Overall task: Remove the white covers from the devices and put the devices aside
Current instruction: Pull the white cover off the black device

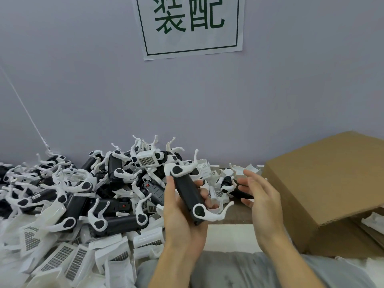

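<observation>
Grey cloth [239, 269] covers my lap, bottom centre. Mid-frame, my left hand [182, 217] grips a matte black device [188, 194] with curved white arms; my right hand [259, 196] hovers beside it, fingers straight.

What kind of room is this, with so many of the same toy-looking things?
Probably a small factory or assembly workbench. A big pile of identical black devices with white arms, loose white covers, a cardboard box and a printed wall sign suggest it. The left hand holds one device.
</observation>
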A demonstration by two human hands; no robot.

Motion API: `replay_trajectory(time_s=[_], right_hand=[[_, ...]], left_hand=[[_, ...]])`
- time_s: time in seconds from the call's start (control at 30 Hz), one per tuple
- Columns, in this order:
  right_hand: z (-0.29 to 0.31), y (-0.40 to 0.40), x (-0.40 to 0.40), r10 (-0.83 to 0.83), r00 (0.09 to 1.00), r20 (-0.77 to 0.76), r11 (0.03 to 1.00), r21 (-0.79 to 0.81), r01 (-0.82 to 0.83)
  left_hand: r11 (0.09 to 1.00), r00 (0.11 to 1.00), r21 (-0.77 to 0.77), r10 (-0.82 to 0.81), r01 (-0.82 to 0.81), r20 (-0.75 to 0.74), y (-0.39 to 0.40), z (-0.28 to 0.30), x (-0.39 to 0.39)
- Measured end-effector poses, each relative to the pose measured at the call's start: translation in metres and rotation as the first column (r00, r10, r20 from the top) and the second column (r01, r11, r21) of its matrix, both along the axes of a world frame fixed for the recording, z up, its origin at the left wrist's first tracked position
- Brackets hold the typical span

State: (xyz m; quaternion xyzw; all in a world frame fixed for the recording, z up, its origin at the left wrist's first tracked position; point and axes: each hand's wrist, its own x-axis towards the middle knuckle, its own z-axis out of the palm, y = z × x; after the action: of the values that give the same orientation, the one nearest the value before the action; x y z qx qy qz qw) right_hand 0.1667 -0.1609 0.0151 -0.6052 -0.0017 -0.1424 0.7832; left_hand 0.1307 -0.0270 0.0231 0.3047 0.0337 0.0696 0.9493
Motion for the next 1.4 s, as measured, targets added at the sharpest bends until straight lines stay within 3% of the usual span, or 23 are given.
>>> replay_trajectory(time_s=[0.17, 0.33, 0.4, 0.5, 0.6, 0.7, 1.13, 1.4], right_hand=[[-0.003, -0.002, 0.007, 0.01, 0.998, -0.054, 1.0, -0.017, -0.011], [-0.007, -0.004, 0.011, 0.13, 0.982, -0.138, 0.986, -0.084, -0.143], [-0.009, -0.004, 0.011, 0.192, 0.959, -0.207, 0.968, -0.123, -0.22], [-0.008, -0.001, 0.007, 0.374, 0.877, -0.301, 0.881, -0.181, -0.438], [-0.007, 0.001, 0.0, 0.578, 0.77, -0.27, 0.755, -0.181, -0.63], [-0.011, 0.001, -0.002, 0.682, 0.689, -0.243, 0.677, -0.144, -0.721], [-0.017, 0.011, -0.006, 0.614, 0.753, -0.236, 0.732, -0.188, -0.655], [-0.015, 0.012, -0.008, 0.606, 0.761, -0.232, 0.74, -0.185, -0.647]], left_hand=[[0.996, 1.0, 0.09, -0.024, 0.024, -0.011, -0.008, 0.002, 0.002], [0.993, 0.997, 0.09, -0.079, 0.08, -0.009, -0.007, -0.002, 0.002], [0.992, 0.999, 0.121, -0.032, 0.034, -0.012, -0.006, -0.005, 0.005], [0.978, 0.997, 0.202, 0.068, -0.06, -0.033, -0.005, -0.006, 0.009], [0.955, 0.992, 0.278, 0.119, -0.104, -0.039, -0.004, -0.008, 0.009], [0.93, 0.987, 0.346, 0.152, -0.127, -0.048, -0.003, -0.011, 0.01], [0.812, 0.971, 0.553, 0.239, -0.183, -0.029, -0.005, -0.015, 0.011], [0.82, 0.961, 0.535, 0.27, -0.202, -0.052, -0.008, -0.009, 0.008]])
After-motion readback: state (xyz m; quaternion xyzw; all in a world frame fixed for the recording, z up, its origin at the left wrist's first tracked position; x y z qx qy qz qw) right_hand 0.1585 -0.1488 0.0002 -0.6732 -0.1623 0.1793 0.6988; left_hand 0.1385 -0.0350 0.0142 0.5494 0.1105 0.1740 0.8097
